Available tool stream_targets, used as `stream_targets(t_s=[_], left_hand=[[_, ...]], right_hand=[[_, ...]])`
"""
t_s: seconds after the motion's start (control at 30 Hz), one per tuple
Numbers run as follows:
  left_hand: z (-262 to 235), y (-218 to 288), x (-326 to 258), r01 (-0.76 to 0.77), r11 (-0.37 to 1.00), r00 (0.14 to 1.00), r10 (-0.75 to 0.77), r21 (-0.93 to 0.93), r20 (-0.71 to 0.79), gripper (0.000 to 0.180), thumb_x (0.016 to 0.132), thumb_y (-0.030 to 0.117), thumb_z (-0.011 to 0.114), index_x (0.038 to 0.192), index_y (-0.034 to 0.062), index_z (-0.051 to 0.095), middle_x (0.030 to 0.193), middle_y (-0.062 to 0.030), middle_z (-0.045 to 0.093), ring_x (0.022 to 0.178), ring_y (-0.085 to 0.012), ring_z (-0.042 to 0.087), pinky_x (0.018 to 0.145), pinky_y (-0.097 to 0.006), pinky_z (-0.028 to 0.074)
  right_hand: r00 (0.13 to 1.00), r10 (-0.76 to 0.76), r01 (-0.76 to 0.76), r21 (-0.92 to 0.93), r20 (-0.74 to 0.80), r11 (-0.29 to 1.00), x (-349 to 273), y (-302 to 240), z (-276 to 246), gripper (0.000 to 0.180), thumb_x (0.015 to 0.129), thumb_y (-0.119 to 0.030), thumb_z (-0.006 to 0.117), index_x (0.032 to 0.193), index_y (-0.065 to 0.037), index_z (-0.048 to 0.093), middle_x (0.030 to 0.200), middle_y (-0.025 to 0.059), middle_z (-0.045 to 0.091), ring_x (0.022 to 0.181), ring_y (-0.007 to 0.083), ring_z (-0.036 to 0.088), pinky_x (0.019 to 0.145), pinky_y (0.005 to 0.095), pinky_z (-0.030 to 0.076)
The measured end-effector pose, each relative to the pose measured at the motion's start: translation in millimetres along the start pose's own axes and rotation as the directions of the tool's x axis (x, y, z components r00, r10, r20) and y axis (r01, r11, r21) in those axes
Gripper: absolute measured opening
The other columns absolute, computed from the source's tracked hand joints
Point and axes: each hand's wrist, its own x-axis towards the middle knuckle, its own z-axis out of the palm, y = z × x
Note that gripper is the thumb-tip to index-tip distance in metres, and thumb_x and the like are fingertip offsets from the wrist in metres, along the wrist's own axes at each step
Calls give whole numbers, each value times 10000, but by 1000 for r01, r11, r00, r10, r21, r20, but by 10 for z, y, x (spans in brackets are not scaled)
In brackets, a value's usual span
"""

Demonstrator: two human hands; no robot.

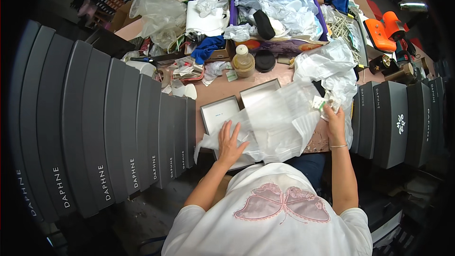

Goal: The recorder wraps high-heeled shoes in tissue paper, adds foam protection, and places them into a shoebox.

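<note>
Nearest the lower edge, the person's white shirt with a pink butterfly motif [282, 205] fills the foreground, both forearms reaching up from it onto the worktop [265, 76]. Left hand [231, 143]: laid flat, fingers spread, pressing down the near-left part of a translucent white wrapping sheet [275, 118] that lies crumpled across the worktop's near edge. Right hand [334, 118]: fingers curled together, pinching a small pale packet with a green mark [320, 103] at the sheet's right border; a thin bracelet [338, 146] circles the wrist. The sheet appears light, limp and easily creased or torn, probably somewhat slippery; it is best held by an edge or corner with the flat of the other hand steadying it, as shown. Partly under the sheet lie two shallow open grey box trays [219, 112], side by side, one showing a white lining. Flanking the person stand rows of upright dark grey lidded boxes, a long row at left [95, 128] and a shorter one at right [398, 118]. Farther off: a small capped bottle of amber liquid [243, 60], a black round lid [265, 60], a blue cloth [207, 47], heaped clear plastic bags [159, 14] and an orange power tool [386, 31].
</note>
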Motion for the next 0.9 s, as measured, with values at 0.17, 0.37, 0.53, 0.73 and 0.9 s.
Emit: stream_targets(t_s=[0.17,0.37,0.53,0.73,0.9], left_hand=[[-98,-496,228,241,964,961,-252,109,109,648,723,288,759,1253,34,489,1206,-195,532,1180,-332,460,1003,-502,296],[-402,-793,740,348,931,803,-233,-113,549,369,716,237,746,978,3,631,927,-183,653,891,-333,620,797,-397,465],[-377,-669,976,53,998,837,-68,43,543,349,695,202,751,955,11,619,913,-193,652,894,-352,623,765,-415,472],[-539,-572,1268,68,980,865,-151,187,479,316,703,196,754,935,32,616,899,-192,648,892,-358,616,758,-434,472],[-575,-259,1101,-53,988,973,19,144,230,411,763,180,719,1118,46,561,1108,-198,582,1010,-371,571,853,-402,461]], right_hand=[[997,-52,54,32,-51,998,121,-168,-150,301,853,-68,627,1134,12,555,1048,73,617,894,139,602,782,274,479],[923,-384,275,-682,-9,677,546,-201,-512,236,840,-125,641,1019,23,605,916,59,648,801,138,600,700,281,463],[924,-194,306,-335,329,891,75,-843,401,202,841,-108,650,1009,-3,610,865,36,638,776,107,615,634,238,506],[762,217,482,-758,611,439,-175,971,1044,768,702,-240,768,1327,-55,363,1127,260,533,1025,398,562,891,478,457],[821,318,398,-875,474,276,-483,1358,1231,901,685,-346,779,1382,-72,280,1246,276,436,1064,455,514,908,477,443]])
